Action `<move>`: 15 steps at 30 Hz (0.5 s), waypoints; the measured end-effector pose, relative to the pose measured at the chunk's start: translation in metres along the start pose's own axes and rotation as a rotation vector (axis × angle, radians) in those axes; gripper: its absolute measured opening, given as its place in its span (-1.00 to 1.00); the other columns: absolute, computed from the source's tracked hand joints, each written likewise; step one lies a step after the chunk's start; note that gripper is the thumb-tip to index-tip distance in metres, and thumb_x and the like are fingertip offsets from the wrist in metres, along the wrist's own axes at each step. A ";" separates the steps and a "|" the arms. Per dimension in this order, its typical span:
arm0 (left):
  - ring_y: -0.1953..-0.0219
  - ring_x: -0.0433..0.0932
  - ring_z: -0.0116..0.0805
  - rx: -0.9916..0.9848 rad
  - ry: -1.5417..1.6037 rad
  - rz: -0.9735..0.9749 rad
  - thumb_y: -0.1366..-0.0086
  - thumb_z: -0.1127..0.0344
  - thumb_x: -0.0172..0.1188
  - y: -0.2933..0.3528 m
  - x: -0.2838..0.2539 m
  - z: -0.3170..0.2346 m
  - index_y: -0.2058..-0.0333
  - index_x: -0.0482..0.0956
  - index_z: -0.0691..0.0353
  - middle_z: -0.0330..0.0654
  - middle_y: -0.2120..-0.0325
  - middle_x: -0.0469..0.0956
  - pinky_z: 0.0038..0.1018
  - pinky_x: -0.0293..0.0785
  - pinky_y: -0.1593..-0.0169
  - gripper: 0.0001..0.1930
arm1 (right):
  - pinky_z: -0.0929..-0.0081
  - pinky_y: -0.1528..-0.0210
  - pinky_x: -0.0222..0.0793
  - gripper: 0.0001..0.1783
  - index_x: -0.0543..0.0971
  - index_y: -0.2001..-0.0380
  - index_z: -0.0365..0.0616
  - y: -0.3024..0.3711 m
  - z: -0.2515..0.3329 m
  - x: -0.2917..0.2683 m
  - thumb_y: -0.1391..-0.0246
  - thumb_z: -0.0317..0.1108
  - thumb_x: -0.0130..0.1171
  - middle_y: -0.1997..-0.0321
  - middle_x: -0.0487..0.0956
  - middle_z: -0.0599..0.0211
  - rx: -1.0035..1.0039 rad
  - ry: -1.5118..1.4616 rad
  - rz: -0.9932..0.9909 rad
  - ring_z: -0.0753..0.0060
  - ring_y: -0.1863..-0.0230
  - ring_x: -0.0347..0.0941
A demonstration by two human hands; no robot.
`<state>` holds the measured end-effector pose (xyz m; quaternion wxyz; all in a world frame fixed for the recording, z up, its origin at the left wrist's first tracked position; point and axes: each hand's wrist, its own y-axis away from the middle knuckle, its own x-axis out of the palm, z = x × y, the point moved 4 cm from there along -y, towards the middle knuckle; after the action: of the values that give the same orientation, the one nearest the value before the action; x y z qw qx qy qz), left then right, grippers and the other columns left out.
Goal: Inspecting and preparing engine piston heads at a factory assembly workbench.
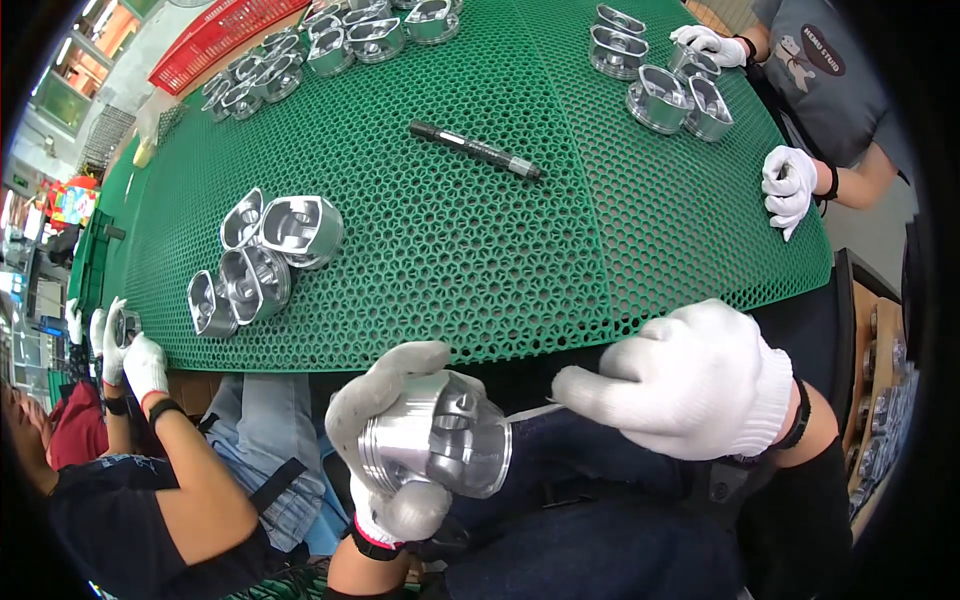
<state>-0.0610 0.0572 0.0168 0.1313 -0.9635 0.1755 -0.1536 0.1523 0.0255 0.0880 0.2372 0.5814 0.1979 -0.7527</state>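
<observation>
A shiny metal piston (437,438) lies tilted on its side in my left hand (385,410), above my lap and just off the table's near edge. The gloved fingers and thumb wrap around its ringed end, and its open skirt faces right. To the right of it, my gloved right hand (690,380) is closed, with the fingertips toward the piston but apart from it. A thin pale line runs near those fingertips; whether they hold it is unclear. Beyond, on the green mat (450,260), stands a group of several pistons (300,230). A black marker pen (475,150) lies farther back.
More pistons (375,38) stand at the back beside a red plastic basket (225,40). At the far right are pistons (660,98) by a co-worker's gloved hands (790,185). Another co-worker's gloved hands (145,365) hold a part at left. A box of pistons (880,420) stands low right.
</observation>
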 end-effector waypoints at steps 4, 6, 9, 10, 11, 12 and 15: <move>0.22 0.59 -0.08 0.222 -0.276 0.106 -0.26 -0.05 0.24 0.000 -0.002 -0.006 -0.20 0.11 -0.10 0.22 -0.05 0.34 -0.28 0.63 0.26 -0.35 | 0.29 0.67 0.43 -0.70 0.54 0.07 0.10 -0.003 0.000 0.006 -0.10 -0.27 0.09 0.64 0.44 0.35 -0.039 -0.172 0.152 0.26 0.66 0.47; 0.15 0.58 -0.04 0.167 -0.135 0.079 -0.15 -0.11 0.34 0.005 -0.002 -0.003 -0.19 0.17 -0.05 0.23 -0.08 0.31 -0.24 0.63 0.19 -0.26 | 0.29 0.67 0.43 -0.71 0.55 0.08 0.11 -0.001 -0.006 0.014 -0.09 -0.28 0.09 0.64 0.44 0.36 -0.057 -0.326 0.126 0.26 0.66 0.47; 0.15 0.59 0.09 -0.203 -0.035 -0.131 -0.10 -0.30 0.29 0.002 0.007 -0.001 -0.21 0.15 0.12 0.25 -0.03 0.38 -0.11 0.63 0.14 -0.11 | 0.33 0.67 0.42 -0.71 0.57 0.10 0.16 0.001 -0.013 0.011 -0.08 -0.29 0.11 0.66 0.45 0.38 -0.061 -0.502 0.048 0.32 0.66 0.48; 0.15 0.60 0.10 -0.288 0.082 -0.120 -0.12 -0.29 0.27 0.001 0.007 -0.002 -0.21 0.13 0.12 0.26 -0.01 0.41 -0.09 0.63 0.14 -0.13 | 0.37 0.71 0.36 -0.69 0.59 0.12 0.16 -0.003 -0.014 0.004 0.00 -0.33 0.17 0.68 0.43 0.42 -0.036 -0.316 -0.040 0.38 0.68 0.45; 0.15 0.60 0.12 -0.373 0.198 -0.109 -0.14 -0.28 0.25 0.001 0.007 -0.002 -0.22 0.11 0.12 0.26 0.01 0.44 -0.08 0.64 0.15 -0.14 | 0.41 0.75 0.30 -0.66 0.61 0.14 0.16 -0.007 -0.014 -0.002 0.07 -0.36 0.23 0.71 0.42 0.46 -0.009 -0.131 -0.128 0.44 0.71 0.42; 0.15 0.60 0.12 -0.377 0.202 -0.102 -0.14 -0.28 0.25 0.001 0.005 -0.002 -0.22 0.11 0.12 0.26 0.01 0.44 -0.08 0.64 0.15 -0.14 | 0.48 0.77 0.22 -0.69 0.62 0.19 0.14 -0.009 -0.014 -0.008 0.09 -0.35 0.22 0.76 0.34 0.51 -0.008 0.002 -0.198 0.51 0.72 0.37; 0.16 0.60 0.16 -0.658 0.515 -0.029 -0.18 -0.17 0.25 0.008 0.007 0.007 -0.21 0.13 0.18 0.27 0.04 0.47 -0.05 0.65 0.16 -0.20 | 0.57 0.81 0.11 -0.71 0.62 0.23 0.14 -0.014 -0.011 -0.009 0.12 -0.30 0.20 0.79 0.25 0.57 -0.067 0.251 -0.322 0.58 0.77 0.26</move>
<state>-0.0547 0.0486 0.0098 -0.2337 -0.8866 0.2286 -0.3271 0.1546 0.0440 0.0942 0.1065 0.6233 0.3411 -0.6956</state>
